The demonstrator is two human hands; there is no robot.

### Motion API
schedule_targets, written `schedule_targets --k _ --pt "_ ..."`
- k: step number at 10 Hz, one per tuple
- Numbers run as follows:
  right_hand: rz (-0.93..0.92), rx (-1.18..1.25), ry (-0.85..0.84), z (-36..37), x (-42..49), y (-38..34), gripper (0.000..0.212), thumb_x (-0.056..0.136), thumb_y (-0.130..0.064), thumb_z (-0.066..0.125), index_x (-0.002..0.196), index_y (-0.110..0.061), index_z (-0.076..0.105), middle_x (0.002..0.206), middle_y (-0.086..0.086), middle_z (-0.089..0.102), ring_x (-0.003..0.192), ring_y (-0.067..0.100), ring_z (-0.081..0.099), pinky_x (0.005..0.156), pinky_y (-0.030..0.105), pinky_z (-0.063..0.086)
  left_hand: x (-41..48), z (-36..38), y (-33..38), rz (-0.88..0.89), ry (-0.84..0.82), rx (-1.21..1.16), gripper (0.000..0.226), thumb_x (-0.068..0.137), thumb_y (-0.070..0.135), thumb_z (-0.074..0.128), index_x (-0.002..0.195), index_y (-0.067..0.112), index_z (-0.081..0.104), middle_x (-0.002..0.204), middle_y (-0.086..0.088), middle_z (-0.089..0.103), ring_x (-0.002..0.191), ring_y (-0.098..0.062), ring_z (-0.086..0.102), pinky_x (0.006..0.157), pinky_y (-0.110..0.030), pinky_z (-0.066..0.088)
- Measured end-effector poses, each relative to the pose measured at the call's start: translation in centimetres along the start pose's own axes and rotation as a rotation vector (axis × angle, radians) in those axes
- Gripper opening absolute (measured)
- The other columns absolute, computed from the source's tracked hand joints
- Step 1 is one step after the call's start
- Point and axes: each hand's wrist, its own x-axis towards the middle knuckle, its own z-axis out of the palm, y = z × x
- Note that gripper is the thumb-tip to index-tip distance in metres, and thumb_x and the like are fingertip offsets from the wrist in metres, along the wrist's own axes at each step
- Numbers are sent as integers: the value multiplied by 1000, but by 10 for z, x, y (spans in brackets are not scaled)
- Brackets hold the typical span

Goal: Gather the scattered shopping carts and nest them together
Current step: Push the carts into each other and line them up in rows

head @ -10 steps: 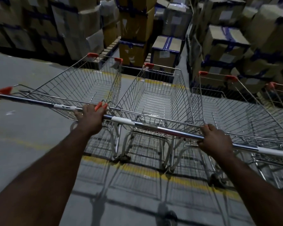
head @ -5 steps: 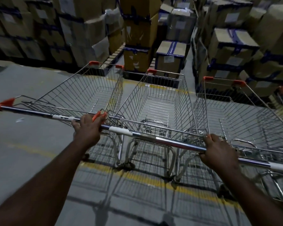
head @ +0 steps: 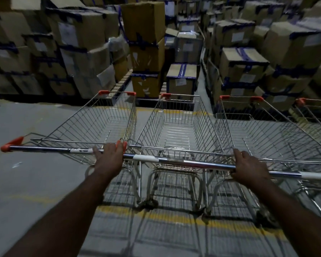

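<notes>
Three wire shopping carts with orange corner caps stand side by side, facing stacked boxes: a left cart [head: 100, 123], a middle cart [head: 176, 127] and a right cart [head: 258, 130]. Their chrome handles form one long line across the view. My left hand [head: 109, 157] is closed over the bar where the left and middle handles meet, by the orange end caps. My right hand [head: 248, 167] grips the bar [head: 189, 162] at the right end of the middle cart's handle. A fourth cart [head: 311, 115] shows partly at the far right edge.
Tall stacks of taped cardboard boxes [head: 145, 34] on pallets wall off the space just beyond the carts' fronts. A narrow aisle [head: 202, 84] runs between the stacks. A yellow floor line [head: 174, 217] crosses under the cart wheels. Grey concrete floor [head: 26, 182] spreads to the left.
The row of handles has levelled out and the carts sit lower in view, with more of the box stacks showing. Both hands stay on the bars in the same places.
</notes>
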Motion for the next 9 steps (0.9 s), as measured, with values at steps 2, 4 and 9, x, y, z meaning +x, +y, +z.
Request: schedule_targets --k 2,4,9 --pt "51 1 -3 5 0 -4 71 79 -30 73 139 -16 39 128 9 56 104 33 64 83 44 56 6 -2 -9 157 -15 31 56 100 17 50 154 10 33 155 -14 38 141 -34 35 116 -58 28" --pt "17 -41 23 16 9 1 56 89 -13 59 141 -10 40 130 14 57 104 35 64 85 45 55 7 -6 -12 168 9 -72 58 103 16 51 157 14 30 157 -16 37 139 -37 38 117 -49 30" --pt "51 10 -206 -8 8 -4 96 78 -35 79 154 -17 23 148 8 45 126 28 53 107 55 42 23 -46 6 186 -327 83 60 95 17 60 151 25 40 157 -11 36 140 -30 39 115 -54 35"
